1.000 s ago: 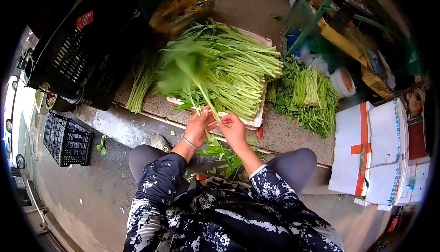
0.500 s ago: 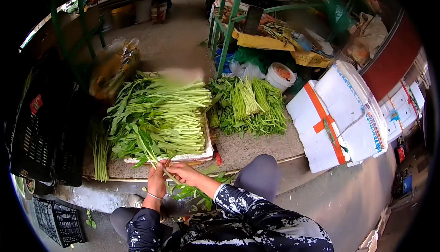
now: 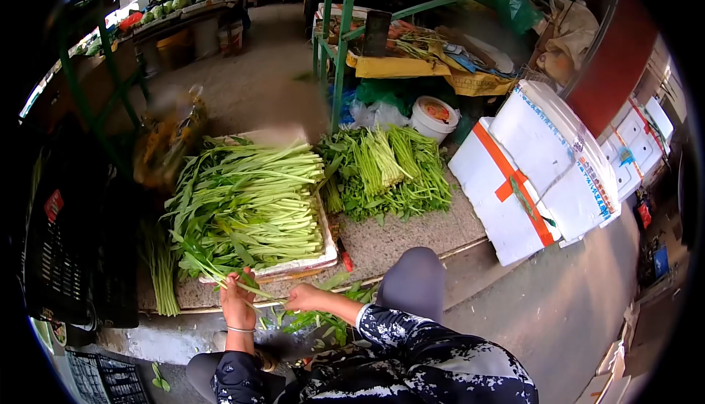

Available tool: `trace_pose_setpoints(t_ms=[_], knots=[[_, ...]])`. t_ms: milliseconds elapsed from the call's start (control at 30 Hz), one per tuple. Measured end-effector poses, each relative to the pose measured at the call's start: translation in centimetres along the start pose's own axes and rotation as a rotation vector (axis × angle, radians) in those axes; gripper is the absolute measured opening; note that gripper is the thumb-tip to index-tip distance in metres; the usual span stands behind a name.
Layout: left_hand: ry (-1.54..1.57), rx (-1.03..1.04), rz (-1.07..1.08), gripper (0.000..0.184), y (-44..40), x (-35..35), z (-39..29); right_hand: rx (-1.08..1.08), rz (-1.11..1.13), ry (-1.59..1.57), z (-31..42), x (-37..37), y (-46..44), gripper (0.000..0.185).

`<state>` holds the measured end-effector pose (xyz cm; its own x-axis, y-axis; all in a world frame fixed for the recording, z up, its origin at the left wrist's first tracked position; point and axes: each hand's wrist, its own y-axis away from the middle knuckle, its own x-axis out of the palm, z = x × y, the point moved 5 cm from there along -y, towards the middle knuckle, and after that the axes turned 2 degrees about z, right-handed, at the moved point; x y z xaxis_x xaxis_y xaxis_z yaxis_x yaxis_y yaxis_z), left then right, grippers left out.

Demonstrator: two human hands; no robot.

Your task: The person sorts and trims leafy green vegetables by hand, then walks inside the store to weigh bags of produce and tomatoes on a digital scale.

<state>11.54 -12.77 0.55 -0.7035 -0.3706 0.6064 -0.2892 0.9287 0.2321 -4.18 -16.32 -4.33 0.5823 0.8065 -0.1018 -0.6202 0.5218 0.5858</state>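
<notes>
My left hand (image 3: 236, 303) is closed around a few leafy green stalks (image 3: 208, 269) that look like water spinach; their leaves point up and left. My right hand (image 3: 305, 298) is to the right of it, fingers pinched near the cut ends; what lies between the fingertips is too small to make out. Just beyond my hands, a large pile of the same greens (image 3: 272, 206) fills a white foam tray (image 3: 327, 246). Torn leaves and stems (image 3: 323, 322) lie below my right hand.
More bundled greens (image 3: 385, 169) lie right of the tray, before a white bucket (image 3: 433, 119). White foam boxes (image 3: 492, 191) stand at right, black crates (image 3: 62, 250) at left. A red-handled tool (image 3: 344, 255) rests beside the tray. Green posts (image 3: 341, 59) rise behind.
My hands have moved apart: the left lower and to the left with the stalks, the right slightly away from it. The camera view has shifted a little.
</notes>
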Motion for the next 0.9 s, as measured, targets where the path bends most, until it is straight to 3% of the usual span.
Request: trace_pose_setpoints(t_ms=[67,133,200,267,333,400,467,633,700,733,800,900], knots=[[0.043,-0.043,-0.085,0.020,0.8,0.6,-0.6,-0.022,-0.134,0.106,2.0,-3.4,0.3,0.035],[0.043,-0.045,-0.112,0.020,0.9,0.5,-0.5,-0.137,-0.536,-0.030,3.6,-8.9,-0.8,0.049],[0.018,-0.020,-0.153,0.021,0.8,-0.1,-0.2,-0.262,-0.890,-0.063,7.0,-14.0,0.5,0.046],[-0.082,-0.026,-0.189,0.021,0.7,-0.3,-0.5,-0.337,-1.086,-0.076,8.7,-17.5,0.2,0.045],[-0.177,-0.026,-0.223,0.022,0.5,-0.5,-0.6,-0.335,-1.095,-0.059,10.1,-19.0,-0.3,0.043],[-0.066,-0.109,0.051,0.022,0.1,0.5,0.2,-0.331,-1.099,-0.043,10.3,-20.1,-1.5,0.042],[-0.055,-0.132,0.040,0.020,0.7,2.0,0.5,-0.399,-1.113,0.073,9.5,-21.3,-3.9,0.036],[-0.225,-0.163,0.020,0.020,0.3,0.3,1.0,-0.306,-1.140,-0.004,8.2,-22.4,-5.0,0.028],[-0.198,-0.138,0.007,0.021,0.2,0.1,0.9,-0.315,-0.926,-0.163,7.7,-21.8,-5.7,0.020],[-0.168,-0.112,-0.007,0.022,0.2,0.1,0.9,-0.315,-0.928,-0.163,8.2,-21.1,-4.5,0.020],[-0.143,-0.116,-0.082,0.023,0.5,1.0,0.3,-0.251,-0.687,-0.573,9.1,-17.7,-1.8,0.018],[-0.006,-0.183,-0.071,0.023,0.6,1.0,0.5,-0.281,-0.436,-0.861,7.8,-13.4,-1.4,0.012]])
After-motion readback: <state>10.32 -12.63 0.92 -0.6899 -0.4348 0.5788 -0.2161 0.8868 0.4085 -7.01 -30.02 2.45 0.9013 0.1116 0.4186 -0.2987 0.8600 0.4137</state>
